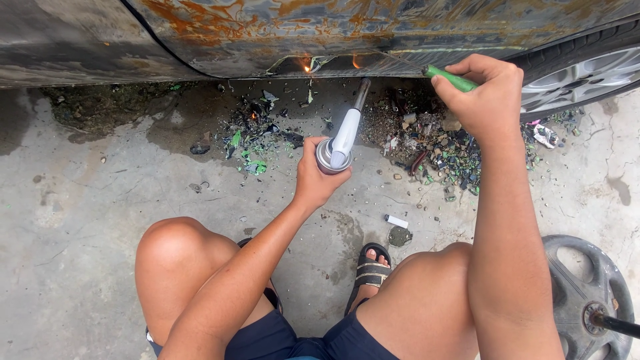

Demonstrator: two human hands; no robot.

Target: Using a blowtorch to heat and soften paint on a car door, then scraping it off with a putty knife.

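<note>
Below rusty sill: left hand point(317, 177) grips torch point(343, 137); right hand point(483, 93) fists green-handled tool point(450, 78).

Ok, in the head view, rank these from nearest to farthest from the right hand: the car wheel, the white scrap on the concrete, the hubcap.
1. Car wheel: just right of the right hand, which grips a green-handled tool.
2. White scrap: lower left, near the sandalled foot.
3. Hubcap: bottom right corner, on the concrete.
</note>
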